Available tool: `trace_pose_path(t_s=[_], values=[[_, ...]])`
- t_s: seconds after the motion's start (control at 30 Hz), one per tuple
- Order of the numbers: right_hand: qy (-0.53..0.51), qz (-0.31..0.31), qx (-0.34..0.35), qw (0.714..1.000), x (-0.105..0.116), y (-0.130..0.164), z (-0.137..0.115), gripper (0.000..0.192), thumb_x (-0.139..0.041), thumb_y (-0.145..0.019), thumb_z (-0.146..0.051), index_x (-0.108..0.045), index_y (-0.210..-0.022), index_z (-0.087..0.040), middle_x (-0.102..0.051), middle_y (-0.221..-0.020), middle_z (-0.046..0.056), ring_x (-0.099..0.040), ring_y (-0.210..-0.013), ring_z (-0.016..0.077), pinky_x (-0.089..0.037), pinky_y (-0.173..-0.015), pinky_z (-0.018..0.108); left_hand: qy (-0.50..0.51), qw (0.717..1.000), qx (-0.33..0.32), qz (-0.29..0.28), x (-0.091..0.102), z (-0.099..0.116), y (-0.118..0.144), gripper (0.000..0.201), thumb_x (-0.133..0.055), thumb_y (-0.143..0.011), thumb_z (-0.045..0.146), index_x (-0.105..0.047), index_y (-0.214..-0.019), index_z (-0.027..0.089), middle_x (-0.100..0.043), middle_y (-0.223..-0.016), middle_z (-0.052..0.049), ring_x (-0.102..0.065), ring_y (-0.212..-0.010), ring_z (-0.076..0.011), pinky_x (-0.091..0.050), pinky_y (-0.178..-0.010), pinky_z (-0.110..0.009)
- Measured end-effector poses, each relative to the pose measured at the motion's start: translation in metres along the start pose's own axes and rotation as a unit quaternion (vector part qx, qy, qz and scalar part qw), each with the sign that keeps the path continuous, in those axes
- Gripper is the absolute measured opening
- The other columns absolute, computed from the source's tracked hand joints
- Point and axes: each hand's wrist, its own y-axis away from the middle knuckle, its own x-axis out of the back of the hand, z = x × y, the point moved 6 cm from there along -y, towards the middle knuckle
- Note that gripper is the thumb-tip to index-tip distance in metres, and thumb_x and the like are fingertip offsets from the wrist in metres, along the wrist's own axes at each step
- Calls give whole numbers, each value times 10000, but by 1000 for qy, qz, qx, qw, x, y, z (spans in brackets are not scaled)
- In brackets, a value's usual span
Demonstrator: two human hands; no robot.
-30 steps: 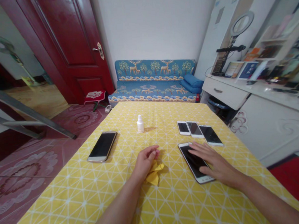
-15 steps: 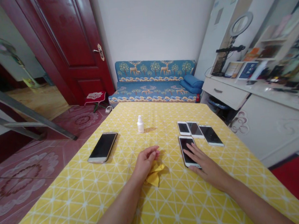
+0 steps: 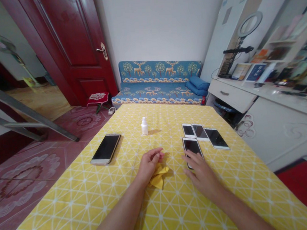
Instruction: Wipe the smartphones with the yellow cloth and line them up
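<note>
My left hand (image 3: 149, 164) rests on the table with its fingers curled, a crumpled yellow cloth (image 3: 158, 179) poking out from beneath it; the fingertips are partly hidden. Over the lower part of a white-framed phone (image 3: 191, 145) with a dark screen is my right hand (image 3: 200, 169), its fingers spread, covering that phone's lower right corner. Just beyond lie a small white phone (image 3: 188, 130), another white phone (image 3: 200, 132) and a larger one (image 3: 217, 138), all screen up. A gold-edged phone (image 3: 105, 148) lies apart on the left.
A small white spray bottle (image 3: 144, 127) stands upright beyond my left hand. The table has a yellow patterned cloth (image 3: 160, 216). Past its far edge is a blue sofa (image 3: 154, 90); a white cabinet (image 3: 280, 127) stands on the right, a red stool (image 3: 97, 98) at the left.
My right hand has slid left and slightly toward me across the phone, uncovering more of its upper screen. The left hand and the cloth have stayed in place.
</note>
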Motion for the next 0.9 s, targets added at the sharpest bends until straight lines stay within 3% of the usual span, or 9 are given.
trace_pose_path(t_s=[0.17, 0.27, 0.33, 0.4, 0.47, 0.57, 0.67, 0.8, 0.9], values=[[-112, -44, 6, 993, -21, -10, -87, 504, -683, -785, -320, -560, -1260, -204, -578, -1267, 95, -532, -1168, 269, -449, -1001, 433, 34, 999, -13, 12, 6, 7, 0, 405, -700, -730, 374, -703, -1050, 126, -701, -896, -88, -642, -797, -172, -501, -752, -290], [-98, -45, 1, 994, -33, -19, -110, 462, -750, -726, -316, -612, -1154, -212, -596, -1184, 91, -530, -1103, 300, -456, -950, 469, -8, 998, -42, 41, 21, 16, -5, 380, -652, -758, 348, -693, -1062, 123, -697, -904, -95, -650, -799, -189, -502, -734, -305], [-86, -36, 9, 996, -39, -24, -112, 358, -728, -741, -234, -637, -1087, -241, -602, -1160, 78, -524, -1086, 299, -458, -918, 462, -109, 986, -104, 75, 37, 31, -7, 323, -582, -798, 313, -700, -1047, 145, -700, -925, -95, -646, -853, -210, -496, -772, -328], [-94, -15, 20, 995, -43, -27, -109, 334, -680, -756, -136, -648, -1065, -261, -602, -1154, 64, -519, -1080, 275, -451, -910, 428, -255, 939, -189, 129, 53, 51, -6, 290, -498, -842, 267, -709, -1022, 182, -695, -995, -94, -617, -972, -230, -462, -880, -362], [-120, 4, 29, 992, -45, -27, -104, 365, -657, -757, -88, -653, -1075, -267, -600, -1151, 53, -514, -1079, 246, -436, -921, 392, -409, 856, -241, 204, 68, 71, 0, 307, -454, -864, 231, -708, -1034, 205, -672, -1075, -96, -554, -1091, -253, -382, -996, -410], [-158, 17, 25, 987, -46, -25, -98, 355, -713, -753, -152, -660, -1081, -275, -597, -1171, 40, -507, -1096, 233, -418, -943, 373, -560, 726, -226, 329, 93, 90, 10, 352, -455, -872, 244, -659, -1157, 210, -576, -1266, -120, -405, -1275, -305, -249, -1083, -490], [-190, 20, 1, 982, -45, -24, -96, 330, -761, -746, -265, -672, -1063, -283, -613, -1153, 29, -519, -1084, 234, -418, -945, 371, -632, 645, -157, 399, 119, 96, 15, 476, -489, -861, 346, -541, -1302, 175, -411, -1430, -197, -223, -1388, -375, -149, -1090, -587], [-221, 20, -15, 975, -41, -26, -96, 273, -729, -789, -281, -681, -1058, -281, -639, -1106, 20, -540, -1061, 220, -424, -936, 356, -664, 634, -4, 395, 151, 82, 9, 711, -506, -829, 487, -387, -1395, 73, -465, -1328, -310, -320, -1313, -467, -210, -1008, -639], [-228, 21, -15, 973, -41, -26, -95, 263, -721, -795, -251, -687, -1054, -279, -643, -1111, 19, -540, -1069, 218, -424, -939, 356, -674, 638, 52, 369, 159, 76, 5, 698, -499, -831, 466, -373, -1401, 83, -573, -1193, -276, -513, -1140, -433, -261, -978, -597]])
